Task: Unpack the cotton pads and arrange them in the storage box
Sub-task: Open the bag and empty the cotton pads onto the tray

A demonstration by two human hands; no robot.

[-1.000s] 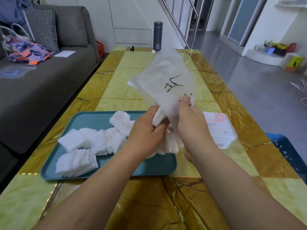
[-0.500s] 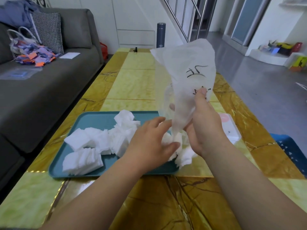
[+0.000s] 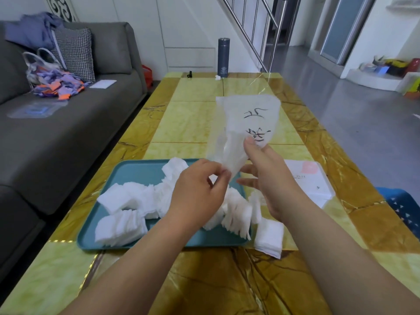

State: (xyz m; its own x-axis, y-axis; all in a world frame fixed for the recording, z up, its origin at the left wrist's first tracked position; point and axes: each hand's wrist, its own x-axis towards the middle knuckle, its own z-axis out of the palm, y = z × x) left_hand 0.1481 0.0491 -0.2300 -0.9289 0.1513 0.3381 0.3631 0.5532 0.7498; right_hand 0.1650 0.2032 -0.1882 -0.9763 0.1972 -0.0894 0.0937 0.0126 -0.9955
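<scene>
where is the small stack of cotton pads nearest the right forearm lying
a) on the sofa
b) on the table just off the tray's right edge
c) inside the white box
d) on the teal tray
b: the stack of cotton pads lies on the table, just past the right edge of the teal tray.

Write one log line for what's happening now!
right hand: pinches plastic bag | left hand: at bag's lower tip, grip unclear | cotton pads: heaped on teal tray | storage box: untouched
</scene>
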